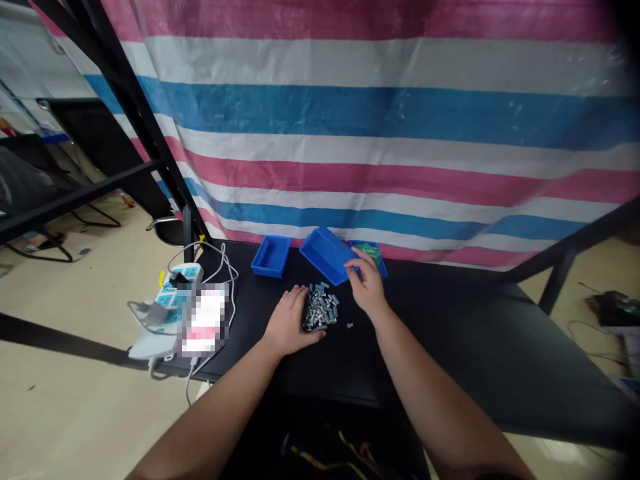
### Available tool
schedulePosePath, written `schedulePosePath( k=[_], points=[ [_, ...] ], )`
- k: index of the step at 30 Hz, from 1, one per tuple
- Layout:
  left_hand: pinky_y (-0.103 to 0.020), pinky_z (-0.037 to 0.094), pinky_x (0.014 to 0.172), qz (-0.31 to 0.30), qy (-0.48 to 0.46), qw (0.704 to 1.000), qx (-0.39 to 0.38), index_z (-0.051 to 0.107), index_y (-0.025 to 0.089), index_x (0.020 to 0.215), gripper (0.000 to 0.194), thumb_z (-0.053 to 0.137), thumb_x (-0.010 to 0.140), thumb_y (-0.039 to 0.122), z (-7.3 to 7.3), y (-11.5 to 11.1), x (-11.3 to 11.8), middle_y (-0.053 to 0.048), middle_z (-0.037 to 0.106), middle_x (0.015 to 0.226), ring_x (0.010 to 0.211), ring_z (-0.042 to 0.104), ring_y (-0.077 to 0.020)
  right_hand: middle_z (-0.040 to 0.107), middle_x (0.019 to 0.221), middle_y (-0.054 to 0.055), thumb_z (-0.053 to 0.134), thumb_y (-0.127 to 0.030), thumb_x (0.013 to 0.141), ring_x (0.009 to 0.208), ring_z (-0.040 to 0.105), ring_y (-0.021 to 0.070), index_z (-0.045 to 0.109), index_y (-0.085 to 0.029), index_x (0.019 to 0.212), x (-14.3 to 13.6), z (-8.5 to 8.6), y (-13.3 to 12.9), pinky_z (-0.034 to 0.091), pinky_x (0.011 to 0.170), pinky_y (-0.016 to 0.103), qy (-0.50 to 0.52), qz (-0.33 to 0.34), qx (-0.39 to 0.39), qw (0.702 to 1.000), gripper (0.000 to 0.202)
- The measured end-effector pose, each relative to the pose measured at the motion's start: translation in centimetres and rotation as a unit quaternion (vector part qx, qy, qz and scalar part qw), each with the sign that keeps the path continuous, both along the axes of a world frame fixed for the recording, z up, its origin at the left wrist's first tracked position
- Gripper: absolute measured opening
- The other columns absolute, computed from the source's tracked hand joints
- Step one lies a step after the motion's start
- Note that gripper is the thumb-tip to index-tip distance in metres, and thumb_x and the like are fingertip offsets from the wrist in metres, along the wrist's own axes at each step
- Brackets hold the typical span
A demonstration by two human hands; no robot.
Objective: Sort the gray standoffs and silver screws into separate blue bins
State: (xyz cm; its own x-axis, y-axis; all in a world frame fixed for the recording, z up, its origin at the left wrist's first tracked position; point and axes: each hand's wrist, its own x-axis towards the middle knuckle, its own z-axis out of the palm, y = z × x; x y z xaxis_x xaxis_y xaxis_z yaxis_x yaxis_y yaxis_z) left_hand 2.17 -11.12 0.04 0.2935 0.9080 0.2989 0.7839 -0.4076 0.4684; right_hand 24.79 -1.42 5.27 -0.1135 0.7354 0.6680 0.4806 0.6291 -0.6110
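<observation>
The right hand [367,288] grips the near edge of a tilted blue tray [327,254], fingers clamped on its rim, the tray's long axis running from ten to four o'clock. Just at eight o'clock from that grip lies a heap of small metal parts [320,312], and the left hand [290,323] rests flat with open fingers touching the heap's nine o'clock side, nearer to it than the right. All sits on a black table [475,347]; another blue tray [271,256] stands at eleven o'clock, a white power strip [165,300] at nine, a striped tarp [380,120] behind.
</observation>
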Motion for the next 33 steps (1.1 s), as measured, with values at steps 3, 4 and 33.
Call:
schedulePosePath(
  k=[3,4,33],
  points=[
    [-0.053,0.022,0.123,-0.002,0.001,1.0,0.004,0.027,0.012,0.153,0.111,0.074,0.068,0.065,-0.1,-0.1,-0.1,-0.019,0.037,0.154,0.148,0.027,-0.034,0.066,0.117,0.008,0.05,-0.016,0.089,0.121,0.057,0.028,0.068,-0.025,0.096,-0.7,2.2,3.8,0.044,0.106,0.046,-0.094,0.032,-0.047,0.994,0.021],
    [-0.054,0.022,0.123,-0.002,0.001,1.0,0.005,0.027,0.012,0.153,0.111,0.074,0.068,0.064,-0.1,-0.2,-0.1,-0.019,0.038,0.154,0.148,0.027,-0.0341,0.068,0.11,0.006,0.049,-0.013,0.087,0.114,0.061,0.0271,0.068,-0.025,0.094,-1.1,2.7,5.0,0.046,0.102,0.044,-0.127,0.046,-0.072,0.988,0.023],
    [-0.053,0.021,0.123,-0.006,-0.023,0.998,0.053,0.041,0.017,0.145,0.073,0.066,0.083,0.047,1.2,-0.8,0.0,-0.014,0.045,0.148,0.147,0.029,-0.0318,0.062,0.12,0.02,0.055,-0.02,0.092,0.101,0.064,0.0301,0.074,-0.011,0.105,-2.7,2.8,9.3,0.047,0.094,0.038,-0.474,0.0,-0.198,0.858,0.025]
  ],
)
